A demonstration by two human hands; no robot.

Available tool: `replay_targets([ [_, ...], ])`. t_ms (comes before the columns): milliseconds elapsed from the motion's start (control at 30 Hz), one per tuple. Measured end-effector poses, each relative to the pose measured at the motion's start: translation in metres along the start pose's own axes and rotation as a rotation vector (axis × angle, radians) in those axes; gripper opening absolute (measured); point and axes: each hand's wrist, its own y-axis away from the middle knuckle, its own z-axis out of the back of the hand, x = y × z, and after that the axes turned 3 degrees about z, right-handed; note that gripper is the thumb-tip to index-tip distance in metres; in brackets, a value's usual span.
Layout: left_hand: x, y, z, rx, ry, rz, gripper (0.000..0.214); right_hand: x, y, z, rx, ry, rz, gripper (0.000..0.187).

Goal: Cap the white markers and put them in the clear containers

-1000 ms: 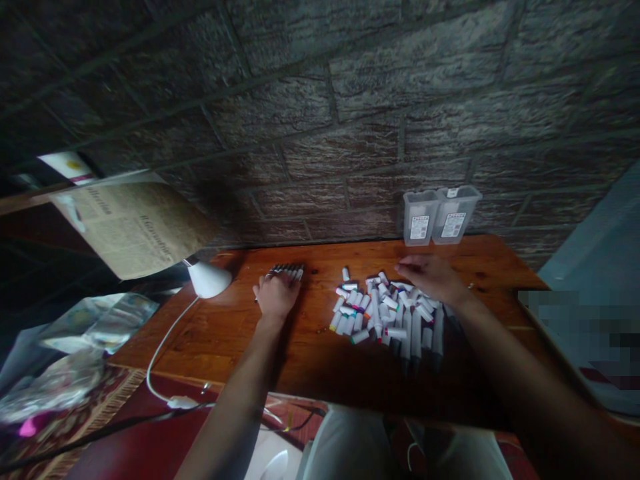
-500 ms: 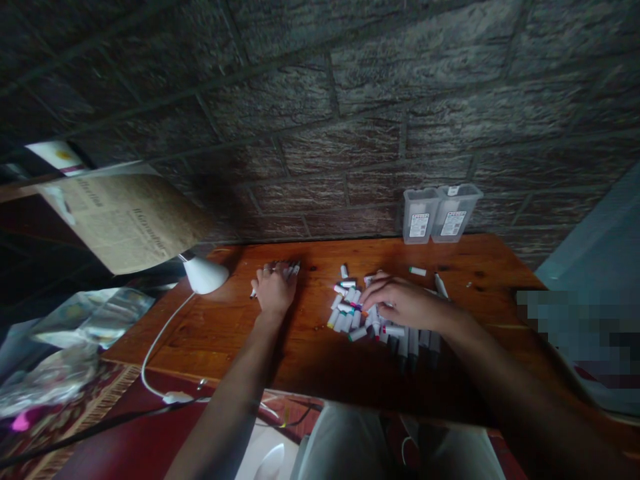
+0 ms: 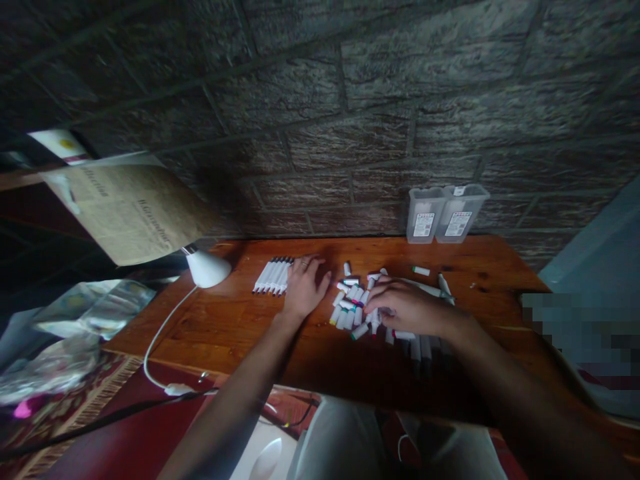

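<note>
1. The row of white markers [image 3: 270, 277] lies side by side, dark-tipped, on the left part of the wooden table [image 3: 215, 333], near the lamp.
2. The left hand [image 3: 303, 287] rests at the row's right end, palm down, thumb spread away from the fingers; whether it presses on the last marker cannot be told.
3. The loose pile [image 3: 347, 303] of white pieces with coloured ends lies at mid-table. The right hand [image 3: 403, 307] lies over its right side, fingers bent down; I cannot tell whether they grip anything.
4. Room to move: a narrow strip of wood runs between the left hand and the pile, and a broader one from the row down to the front edge. More wood shows along the table's right side.
5. A green-ended piece [image 3: 421, 271] and a slanting white marker [image 3: 447, 289] lie beyond the right hand.
6. Two clear plastic containers [image 3: 434, 217] stand together at the back edge, near the brick-patterned wall [image 3: 310, 120].
7. The lamp [image 3: 209, 269] takes up the back left corner; its printed shade [image 3: 130, 207] leans out leftward, and its white cord [image 3: 150, 347] drops over the front edge.
8. Hard to make out: markers below the right hand sink into shadow, its forearm covers the wood beneath, and the far right is pixelated.
</note>
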Motion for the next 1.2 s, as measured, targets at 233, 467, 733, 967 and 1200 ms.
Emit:
replay_targets([
  [233, 0.002, 0.000, 0.007, -0.076, 0.037, 0.071, 0.028, -0.006, -0.001, 0.001, -0.125, 0.006, -0.024, 0.030],
  [467, -0.002, -0.001, 0.011, -0.128, 0.216, 0.037, 0.022, -0.012, -0.001, 0.016, -0.626, -0.448, -0.346, 0.023],
  [733, -0.020, 0.002, 0.015, -0.214, 0.254, -0.043, 0.025, -0.022, -0.006, 0.014, -0.913, -1.064, -0.653, 0.042],
  [967, -0.020, 0.003, 0.013, -0.246, 0.269, -0.067, 0.023, -0.017, -0.010, 0.010, -0.976, -1.097, -0.602, 0.035],
  [1200, -0.019, 0.002, 0.014, -0.271, 0.277, -0.059, 0.022, -0.016, -0.007, 0.014, -0.957, -1.268, -0.615, 0.038],
])
